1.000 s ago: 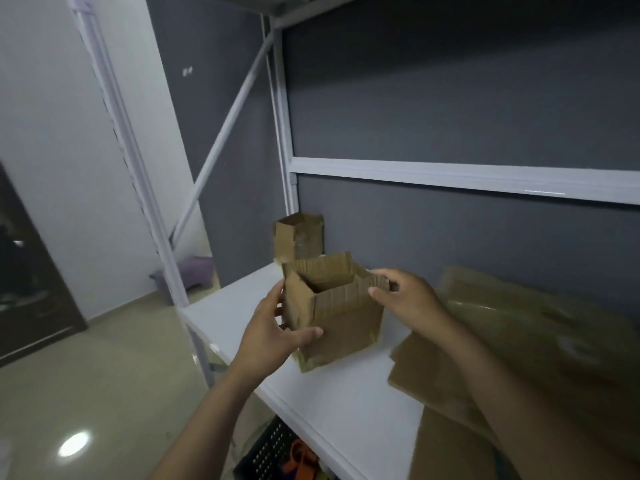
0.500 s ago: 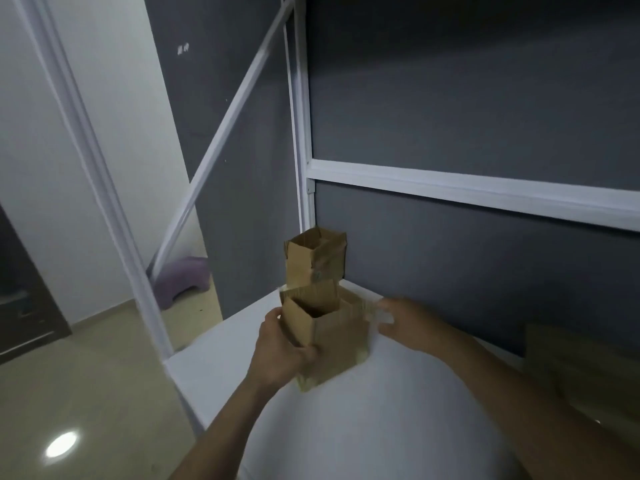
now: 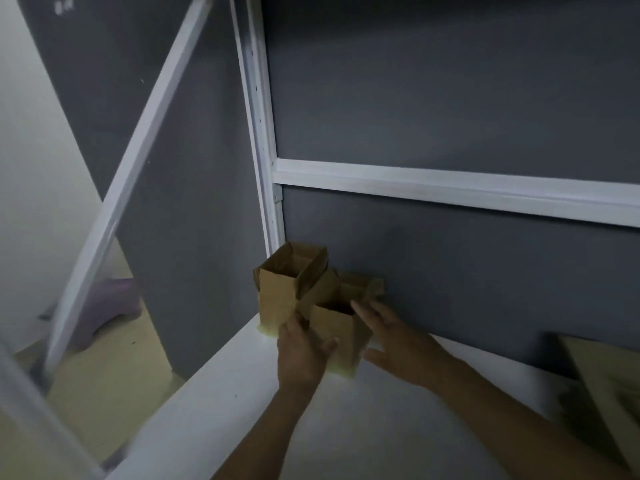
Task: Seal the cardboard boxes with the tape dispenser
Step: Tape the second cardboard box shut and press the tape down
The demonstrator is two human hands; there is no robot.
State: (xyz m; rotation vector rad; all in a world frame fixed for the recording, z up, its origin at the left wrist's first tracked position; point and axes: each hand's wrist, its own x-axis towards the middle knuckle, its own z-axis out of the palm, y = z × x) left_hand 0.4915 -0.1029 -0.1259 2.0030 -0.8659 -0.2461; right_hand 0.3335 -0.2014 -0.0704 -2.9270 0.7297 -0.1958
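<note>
Gripping the nearer cardboard box [image 3: 341, 336] with the left hand [image 3: 303, 355], fingers [image 3: 294, 329] curled round its left corner and thumb pressed across the front face. Holding the right hand [image 3: 398, 344] flat at the same box's right side, fingers [image 3: 362, 308] released, straight and spread, tips up by the top rim; impossible to tell whether touching the cardboard or just beside it. Standing upright on the white shelf [image 3: 363, 427], top flaps open, near the back corner. Just behind and to the left, touching or nearly so, the farther cardboard box [image 3: 277, 296], also upright with flaps open, close against the white upright post [image 3: 265, 168] and the grey wall [image 3: 450, 81]. Crossing that wall above the 2 boxes, 1 white horizontal rail [image 3: 450, 188]. Leaning at the far right edge of the shelf, well apart from both boxes, flat cardboard sheets [image 3: 609, 386], blurred. Down on the floor [image 3: 104, 375] to the left, beyond 1 white diagonal brace [image 3: 138, 150], a purple stool [image 3: 110, 303].
</note>
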